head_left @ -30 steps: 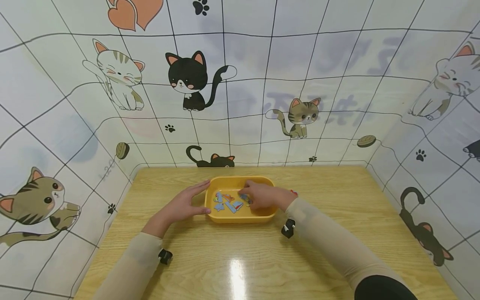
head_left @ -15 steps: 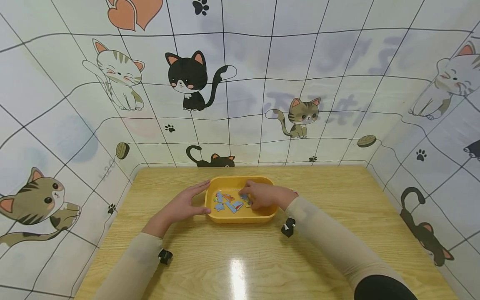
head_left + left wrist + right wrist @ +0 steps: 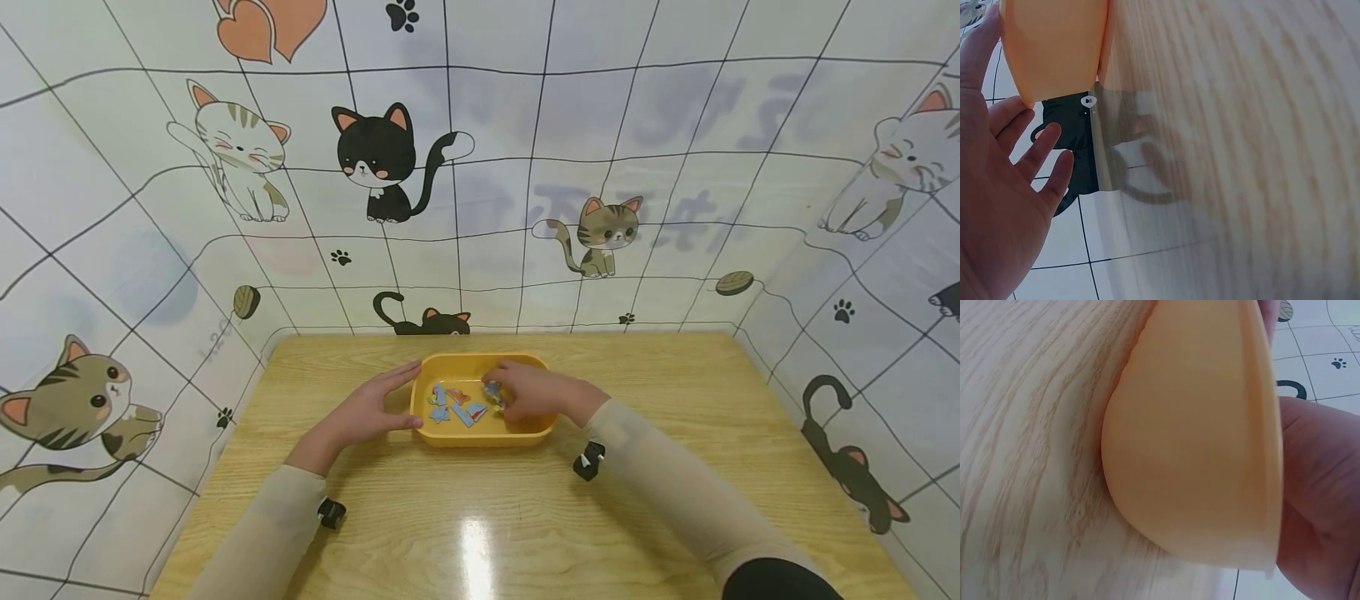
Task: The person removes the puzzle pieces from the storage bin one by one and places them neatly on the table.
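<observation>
A shallow yellow tray [image 3: 480,440] stands on the table, with its outer wall [image 3: 1185,437] filling much of the right wrist view. Across its left end reaches my left hand [image 3: 369,410], fingertips and thumb touching the rim while the fingers stay extended. My right hand [image 3: 536,392] is inside the right half, its fingers curled about a small blue printed piece [image 3: 492,388]; the palm hides part of the tray floor. Left of it lie several flat cut-outs: a blue star [image 3: 439,414], a light-blue strip [image 3: 461,414], an orange piece [image 3: 457,396] and a red-and-white piece [image 3: 476,411].
The wood-grain tabletop [image 3: 420,517] extends around the tray, with a light reflection near the front. Behind it and at both sides hangs a white sheet [image 3: 495,192] with grid lines and cartoon cats.
My right hand and forearm have shifted slightly right, and the blue piece at its fingers has moved with them. A red thing seen earlier behind the right wrist is now hidden. The left hand stays put.
</observation>
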Motion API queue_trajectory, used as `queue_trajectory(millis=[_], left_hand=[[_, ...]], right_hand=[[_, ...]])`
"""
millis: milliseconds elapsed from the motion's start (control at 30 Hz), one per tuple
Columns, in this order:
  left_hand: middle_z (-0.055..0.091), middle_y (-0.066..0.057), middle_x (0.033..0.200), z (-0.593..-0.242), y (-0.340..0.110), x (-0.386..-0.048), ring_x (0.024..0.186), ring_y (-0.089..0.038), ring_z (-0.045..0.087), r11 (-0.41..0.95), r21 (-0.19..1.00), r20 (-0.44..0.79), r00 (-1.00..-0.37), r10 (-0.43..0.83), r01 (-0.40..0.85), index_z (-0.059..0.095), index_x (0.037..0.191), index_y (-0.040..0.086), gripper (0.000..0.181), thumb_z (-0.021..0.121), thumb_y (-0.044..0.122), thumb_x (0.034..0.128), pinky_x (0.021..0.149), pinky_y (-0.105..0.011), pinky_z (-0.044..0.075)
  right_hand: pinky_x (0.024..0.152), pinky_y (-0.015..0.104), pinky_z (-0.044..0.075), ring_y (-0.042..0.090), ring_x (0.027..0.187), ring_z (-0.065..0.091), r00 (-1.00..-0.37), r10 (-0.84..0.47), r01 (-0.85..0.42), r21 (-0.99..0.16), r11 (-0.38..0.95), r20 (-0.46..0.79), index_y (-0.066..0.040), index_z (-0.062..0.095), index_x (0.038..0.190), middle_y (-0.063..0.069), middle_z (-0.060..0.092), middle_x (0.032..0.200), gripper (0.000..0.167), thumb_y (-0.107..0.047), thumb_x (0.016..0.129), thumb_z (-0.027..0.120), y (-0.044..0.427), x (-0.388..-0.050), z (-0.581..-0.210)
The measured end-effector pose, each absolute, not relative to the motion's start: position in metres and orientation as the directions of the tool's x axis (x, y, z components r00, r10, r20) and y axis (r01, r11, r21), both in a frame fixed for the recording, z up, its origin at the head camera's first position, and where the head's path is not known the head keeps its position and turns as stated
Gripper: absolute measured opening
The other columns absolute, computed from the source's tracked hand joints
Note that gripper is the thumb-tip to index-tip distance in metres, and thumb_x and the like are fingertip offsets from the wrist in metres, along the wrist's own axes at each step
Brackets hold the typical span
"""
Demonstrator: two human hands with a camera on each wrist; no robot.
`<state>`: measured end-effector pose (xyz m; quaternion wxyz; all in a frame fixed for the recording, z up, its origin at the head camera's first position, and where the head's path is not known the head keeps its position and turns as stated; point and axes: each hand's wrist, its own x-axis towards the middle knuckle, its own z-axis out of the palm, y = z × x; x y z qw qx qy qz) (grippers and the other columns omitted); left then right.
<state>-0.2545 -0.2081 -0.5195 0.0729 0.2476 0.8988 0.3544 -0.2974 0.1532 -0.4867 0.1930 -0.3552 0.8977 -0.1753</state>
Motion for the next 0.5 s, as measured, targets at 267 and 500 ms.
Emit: queue_trajectory(millis=[267, 500], left_hand=[[0.031, 0.007, 0.18, -0.519, -0.207, -0.254, 0.166, -0.037, 0.028, 0.628, 0.675, 0.039, -0.869, 0.493, 0.387, 0.042, 0.173, 0.017, 0.099, 0.093, 0.043, 0.0913, 0.131, -0.067, 0.025], [0.031, 0.007, 0.18, -0.522, -0.208, -0.256, 0.165, -0.037, 0.029, 0.631, 0.666, 0.047, -0.867, 0.497, 0.398, 0.042, 0.173, 0.017, 0.1, 0.093, 0.043, 0.0914, 0.131, -0.066, 0.024]], right_hand=[[0.081, 0.036, 0.056, 0.02, 0.098, 0.058, -0.714, -0.692, -0.553, -0.517, 0.653, -0.111, -0.009, 0.052, 0.162, 0.006, 0.052, 0.136, 0.075, -0.015, 0.094, 0.082, 0.172, -0.296, -0.484], [0.082, 0.035, 0.058, 0.023, 0.109, 0.059, -0.754, -0.655, -0.535, -0.543, 0.647, -0.037, -0.012, 0.054, 0.162, 0.002, 0.053, 0.137, 0.074, -0.017, 0.093, 0.081, 0.188, -0.288, -0.475]])
